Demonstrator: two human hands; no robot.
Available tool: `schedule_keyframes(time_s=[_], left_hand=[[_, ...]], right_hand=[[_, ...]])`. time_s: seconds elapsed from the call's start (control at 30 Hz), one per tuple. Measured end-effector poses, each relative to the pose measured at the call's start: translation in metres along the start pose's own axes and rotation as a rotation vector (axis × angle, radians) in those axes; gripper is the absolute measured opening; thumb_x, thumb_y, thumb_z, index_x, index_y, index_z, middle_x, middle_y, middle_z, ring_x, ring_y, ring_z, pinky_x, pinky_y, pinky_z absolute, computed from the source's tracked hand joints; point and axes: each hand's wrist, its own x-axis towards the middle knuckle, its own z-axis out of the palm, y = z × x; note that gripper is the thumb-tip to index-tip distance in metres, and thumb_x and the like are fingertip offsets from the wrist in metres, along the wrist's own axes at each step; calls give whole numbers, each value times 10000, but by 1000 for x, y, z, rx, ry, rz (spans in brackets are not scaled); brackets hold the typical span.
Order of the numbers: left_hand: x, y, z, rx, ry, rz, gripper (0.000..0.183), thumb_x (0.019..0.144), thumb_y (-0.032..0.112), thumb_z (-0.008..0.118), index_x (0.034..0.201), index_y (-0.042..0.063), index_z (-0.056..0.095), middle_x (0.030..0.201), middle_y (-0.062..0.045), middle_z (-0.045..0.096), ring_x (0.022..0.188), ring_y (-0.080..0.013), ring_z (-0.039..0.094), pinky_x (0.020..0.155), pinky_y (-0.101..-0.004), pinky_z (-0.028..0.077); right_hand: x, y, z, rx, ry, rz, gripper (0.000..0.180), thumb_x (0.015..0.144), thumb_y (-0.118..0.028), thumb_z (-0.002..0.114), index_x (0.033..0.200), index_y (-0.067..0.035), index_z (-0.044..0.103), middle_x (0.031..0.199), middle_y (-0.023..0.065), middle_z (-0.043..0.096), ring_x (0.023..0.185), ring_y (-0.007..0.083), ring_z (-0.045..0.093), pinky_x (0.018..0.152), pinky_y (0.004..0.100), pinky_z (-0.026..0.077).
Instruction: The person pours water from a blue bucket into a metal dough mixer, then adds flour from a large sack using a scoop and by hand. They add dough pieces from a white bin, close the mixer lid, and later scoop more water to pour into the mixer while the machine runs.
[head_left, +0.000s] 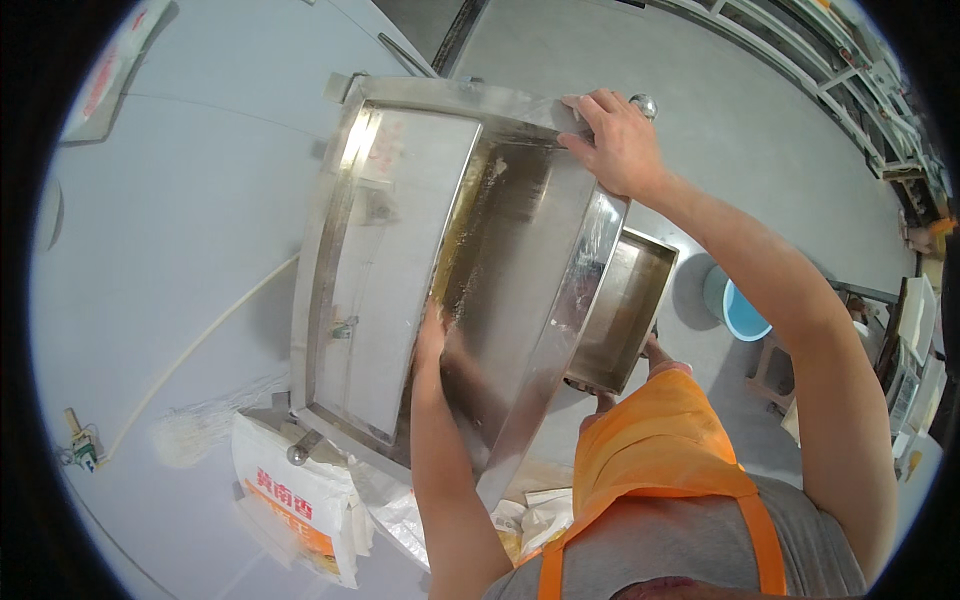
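Observation:
Before me is a large stainless steel trough (517, 217) with a wide metal rim and a whitish residue along its inside. A flat shiny panel (405, 255) lies along the left part of its opening. My left hand (430, 334) reaches into the trough beside the panel's edge; its fingertips are partly hidden, so any hold is unclear. At the upper right corner, my right hand (619, 142) grips the rim, with the thumb on the inner side. A round metal knob (643, 106) sticks out just past it. Another metal knob (298, 453) projects at the lower left corner.
A shallow metal tray (626, 307) sits below the trough's right side. A white sack with printed writing (300, 499) stands at lower left. A light blue bucket (742, 311) and a stool (772, 371) are at right. Metal racking (832, 79) lines the upper right.

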Motion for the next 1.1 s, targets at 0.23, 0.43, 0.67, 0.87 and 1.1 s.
schedule_keyframes(time_s=[0.23,0.43,0.67,0.87,1.1], left_hand=[[-43,-41,-38,55,307,-67,728,1130,545,480,1597,-12,499,1671,-239,476,1508,-388,492,1214,-478,419],[9,164,54,-406,-27,276,736,1119,545,512,1584,-25,509,1680,-255,458,1544,-380,456,1247,-478,389],[7,338,133,433,59,578,636,1044,296,584,1528,-101,474,1544,-377,526,1453,-503,512,1236,-524,412],[80,212,84,48,146,360,457,1067,249,442,1253,-89,688,1317,-360,680,1230,-518,642,1073,-586,476],[-13,-21,-15,111,205,39,515,1055,348,519,1298,-74,691,1373,-320,677,1284,-482,630,1109,-546,461]], right_hand=[[-3,8,3,-14,11,-10,426,939,-306,793,1298,-101,688,1107,105,691,1114,322,655,967,460,529],[-3,-3,0,5,5,-21,467,935,-298,802,1346,-102,696,1099,96,690,1084,319,654,964,449,524],[-5,11,3,-49,-2,-5,475,929,-317,802,1337,-95,701,1119,112,699,1067,343,669,929,470,539],[-2,0,-1,-35,-34,8,470,949,-358,787,1347,-122,701,1156,114,703,1067,367,686,938,478,556],[-4,9,1,-9,-4,33,462,954,-362,782,1344,-127,704,1126,106,700,1064,343,685,960,465,546]])
